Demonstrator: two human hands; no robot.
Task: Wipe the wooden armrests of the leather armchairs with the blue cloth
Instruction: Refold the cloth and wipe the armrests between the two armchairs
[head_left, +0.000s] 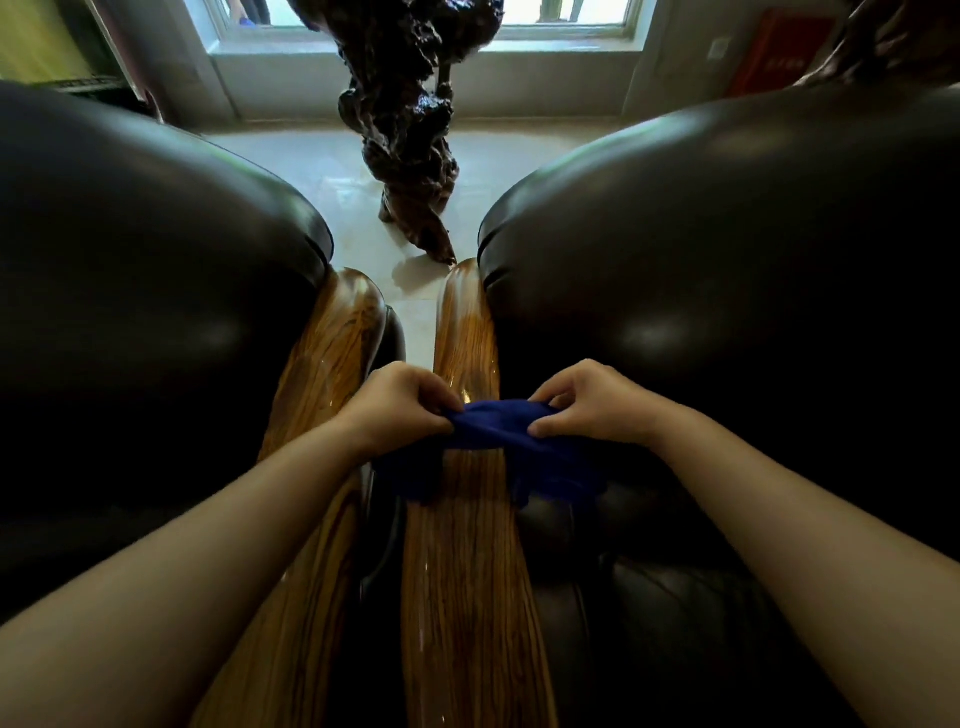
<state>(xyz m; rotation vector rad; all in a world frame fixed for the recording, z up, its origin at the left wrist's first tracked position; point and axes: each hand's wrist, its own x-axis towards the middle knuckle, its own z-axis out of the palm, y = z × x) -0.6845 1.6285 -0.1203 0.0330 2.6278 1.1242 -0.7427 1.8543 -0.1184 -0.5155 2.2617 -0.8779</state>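
Observation:
Two dark leather armchairs stand side by side, the left armchair (145, 291) and the right armchair (727, 270). Their glossy striped wooden armrests run next to each other down the middle: the left armrest (332, 358) and the right armrest (467, 561). A blue cloth (493, 431) is draped across the right armrest, its ends hanging down on both sides. My left hand (400, 405) pinches the cloth's left end and my right hand (592, 402) pinches its right end. The cloth bunches between them.
A dark gnarled root sculpture (410, 135) stands on the pale tiled floor (311, 171) behind the chairs, below a window (561, 21). A narrow gap separates the two armrests. A red panel (774, 57) hangs on the wall at the far right.

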